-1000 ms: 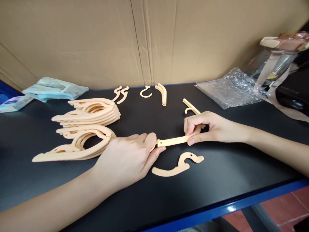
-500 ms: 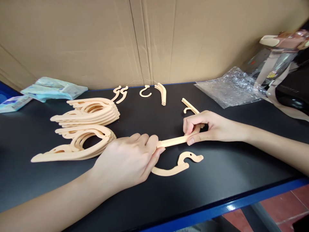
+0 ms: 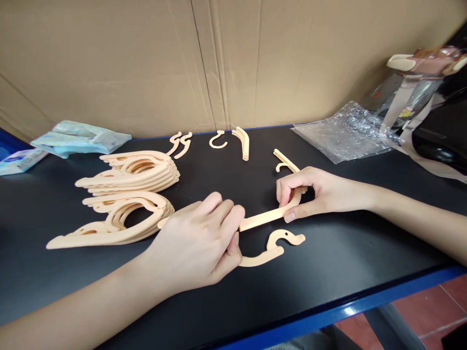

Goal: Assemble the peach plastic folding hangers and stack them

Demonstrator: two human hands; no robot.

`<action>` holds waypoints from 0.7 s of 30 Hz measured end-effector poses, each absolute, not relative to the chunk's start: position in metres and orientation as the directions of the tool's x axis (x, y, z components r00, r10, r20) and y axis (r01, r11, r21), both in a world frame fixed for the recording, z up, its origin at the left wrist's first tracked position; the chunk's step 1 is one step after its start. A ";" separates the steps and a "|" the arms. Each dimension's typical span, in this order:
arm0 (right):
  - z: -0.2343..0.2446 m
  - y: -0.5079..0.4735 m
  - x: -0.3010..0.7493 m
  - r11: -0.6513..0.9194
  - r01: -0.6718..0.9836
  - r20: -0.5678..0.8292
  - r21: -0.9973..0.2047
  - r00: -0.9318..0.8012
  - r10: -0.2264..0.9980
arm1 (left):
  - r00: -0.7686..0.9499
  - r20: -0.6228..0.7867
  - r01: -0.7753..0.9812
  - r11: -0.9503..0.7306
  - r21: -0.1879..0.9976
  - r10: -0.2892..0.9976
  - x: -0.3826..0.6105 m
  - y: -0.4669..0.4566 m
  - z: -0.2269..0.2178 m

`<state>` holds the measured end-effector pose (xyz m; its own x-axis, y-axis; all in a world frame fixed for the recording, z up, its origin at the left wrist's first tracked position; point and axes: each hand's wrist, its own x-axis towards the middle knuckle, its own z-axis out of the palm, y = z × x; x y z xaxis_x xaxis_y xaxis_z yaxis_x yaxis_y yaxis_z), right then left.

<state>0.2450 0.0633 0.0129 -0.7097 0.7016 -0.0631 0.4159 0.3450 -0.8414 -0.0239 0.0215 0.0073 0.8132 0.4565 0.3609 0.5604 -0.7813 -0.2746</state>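
My right hand (image 3: 310, 192) is closed round a cream plastic folding hanger (image 3: 260, 218), whose flat arm points left and whose far arm with a small hook shows beyond my fingers. My left hand (image 3: 207, 238) is closed at the free end of that flat arm. A cream hanger piece (image 3: 163, 222) pokes out on the left of my left hand; its other end is hidden by my fingers. Just in front lies a loose curved piece with a hook (image 3: 277, 248), partly covered by my left thumb.
Two stacks of folded hangers, a rear one (image 3: 160, 177) and a front one (image 3: 109, 233), lie left. Along the back are small hook pieces (image 3: 182, 145), a single hook (image 3: 218, 141) and nested arms (image 3: 242, 143). Wipes packs (image 3: 80, 138), a clear bag (image 3: 335, 133) and a strapped bottle (image 3: 419, 65) stand around.
My left fingers have drawn back slightly from the flat arm's end, which now shows, and a piece has appeared behind my left hand. The right hand holds nearly still.
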 end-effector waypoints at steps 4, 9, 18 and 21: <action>0.015 0.063 0.245 0.375 0.417 -0.064 -0.828 -0.734 0.676 | 0.856 0.327 0.470 -0.866 -0.169 0.401 -0.024 0.026 0.008; 0.016 0.063 0.245 0.400 0.417 -0.055 -0.816 -0.745 0.665 | 0.868 0.327 0.429 -0.896 -0.113 0.374 -0.025 0.026 0.008; 0.010 0.065 0.244 0.541 0.370 0.077 -0.756 -0.769 0.634 | 0.805 0.382 0.484 -0.875 0.023 0.455 -0.028 0.029 0.002; 0.009 0.067 0.245 0.580 0.356 0.115 -0.733 -0.775 0.621 | 0.807 0.365 0.488 -0.872 0.030 0.464 -0.029 0.031 0.000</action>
<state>0.2449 0.0670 0.0089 -0.7755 0.6209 0.1147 0.3560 0.5800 -0.7327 -0.0287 0.0312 -0.0005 0.8069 0.4644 0.3651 0.4885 -0.8721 0.0299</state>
